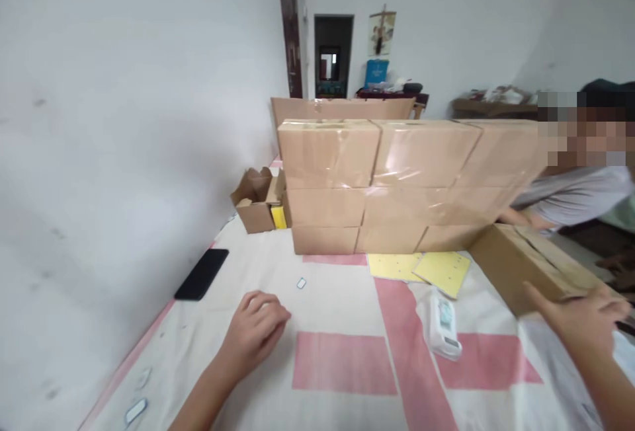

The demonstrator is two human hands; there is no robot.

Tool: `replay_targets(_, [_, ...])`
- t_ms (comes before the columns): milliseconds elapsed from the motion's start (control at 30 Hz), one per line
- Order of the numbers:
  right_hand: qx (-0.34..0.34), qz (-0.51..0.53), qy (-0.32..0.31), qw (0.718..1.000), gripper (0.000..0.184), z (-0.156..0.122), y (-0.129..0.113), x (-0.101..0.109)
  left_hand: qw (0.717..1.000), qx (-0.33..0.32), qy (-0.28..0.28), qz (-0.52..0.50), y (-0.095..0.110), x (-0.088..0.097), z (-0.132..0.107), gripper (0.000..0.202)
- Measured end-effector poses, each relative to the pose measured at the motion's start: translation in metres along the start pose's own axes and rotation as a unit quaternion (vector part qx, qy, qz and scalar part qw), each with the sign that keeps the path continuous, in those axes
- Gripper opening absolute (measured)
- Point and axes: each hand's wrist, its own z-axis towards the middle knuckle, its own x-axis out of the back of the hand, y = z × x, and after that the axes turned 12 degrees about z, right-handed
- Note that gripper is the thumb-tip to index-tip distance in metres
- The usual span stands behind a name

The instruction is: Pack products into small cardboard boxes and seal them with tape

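Head view, the only one.

Near left: left hand (pixel 258 328) knuckles up on a white tablecloth with broad pink bands (pixel 342 361), fingers curled in to a loose fist, nothing seen inside the curl. Just beyond those knuckles, a tiny white tag (pixel 301 283) lying flat. Farther left, close to the white wall, a flat black phone (pixel 202 274). At the nearest left edge, more small white tags (pixel 135 411).

Near right: right hand (pixel 580 322) spread wide, fingers straight, laid against the near end of a long brown cardboard box (pixel 533 266). No clasp around it, only an open palm and fingertips at the corner. Box itself lying slantwise on the cloth at the right, far end running toward the stack.

Between the hands: a white handheld device with a small screen (pixel 443 325) on its back, and beyond it two pale yellow paper sheets (pixel 441 272), overlapping, touching the foot of the stack.

Far middle: a wall of taped brown cardboard boxes (pixel 397 180), three rows high. To its left, a small open brown carton (pixel 255 203), flaps up.

Far right: another person in a grey sleeve (pixel 575 196), leaning in behind the long box, hands hidden.

Judging by the pose: first contact with the long box, not yet a hold. Any shift of it would call for a closed grip on the near end, likely support from the idle left hand too, and care to clear the white device and yellow sheets alongside.
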Motion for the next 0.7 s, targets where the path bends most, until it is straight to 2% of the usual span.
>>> replay_targets(67, [-0.067,-0.004,0.023,0.997,0.13,-0.003,-0.033,-0.001,0.993,0.101,0.007,-0.055,-0.03,0.0,-0.011,0.013])
replay_targets(100, [-0.058,-0.014,0.03,0.998,0.127,-0.014,-0.053,-0.001,0.982,0.166,0.021,-0.092,-0.047,-0.002,-0.015,0.01])
replay_targets(167, [0.061,-0.031,0.005,0.998,0.115,-0.057,-0.101,-0.005,0.932,0.313,0.072,-0.168,-0.083,-0.009,-0.016,0.01])
replay_targets(233, [0.199,0.008,-0.115,0.973,0.094,-0.116,-0.156,-0.025,0.858,0.445,0.129,-0.221,-0.123,-0.023,-0.009,0.014])
replay_targets(267, [0.256,0.062,-0.201,0.943,0.086,-0.148,-0.185,-0.041,0.83,0.485,0.153,-0.227,-0.144,-0.033,-0.002,0.017])
replay_targets(300, [0.3,0.122,-0.284,0.902,0.079,-0.179,-0.215,-0.061,0.813,0.51,0.168,-0.227,-0.166,-0.045,0.006,0.021])
replay_targets(367, [0.34,0.226,-0.415,0.813,0.069,-0.236,-0.273,-0.11,0.775,0.556,0.189,-0.234,-0.208,-0.072,0.023,0.037])
replay_targets(400, [0.343,0.268,-0.461,0.773,0.07,-0.26,-0.302,-0.135,0.757,0.576,0.192,-0.241,-0.227,-0.086,0.032,0.044])
replay_targets(433, [0.341,0.307,-0.482,0.746,0.073,-0.281,-0.329,-0.16,0.744,0.589,0.194,-0.25,-0.243,-0.098,0.041,0.052])
replay_targets(500, [0.314,0.359,-0.472,0.742,0.078,-0.31,-0.378,-0.203,0.733,0.594,0.195,-0.268,-0.268,-0.119,0.056,0.061])
replay_targets(567, [0.298,0.38,-0.473,0.737,0.082,-0.326,-0.417,-0.236,0.737,0.583,0.195,-0.282,-0.283,-0.133,0.066,0.063])
replay_targets(633, [0.26,0.398,-0.457,0.752,0.084,-0.33,-0.446,-0.259,0.749,0.564,0.196,-0.287,-0.291,-0.14,0.07,0.059])
replay_targets(700, [0.184,0.411,-0.434,0.78,0.087,-0.328,-0.467,-0.275,0.763,0.545,0.196,-0.286,-0.295,-0.144,0.069,0.054])
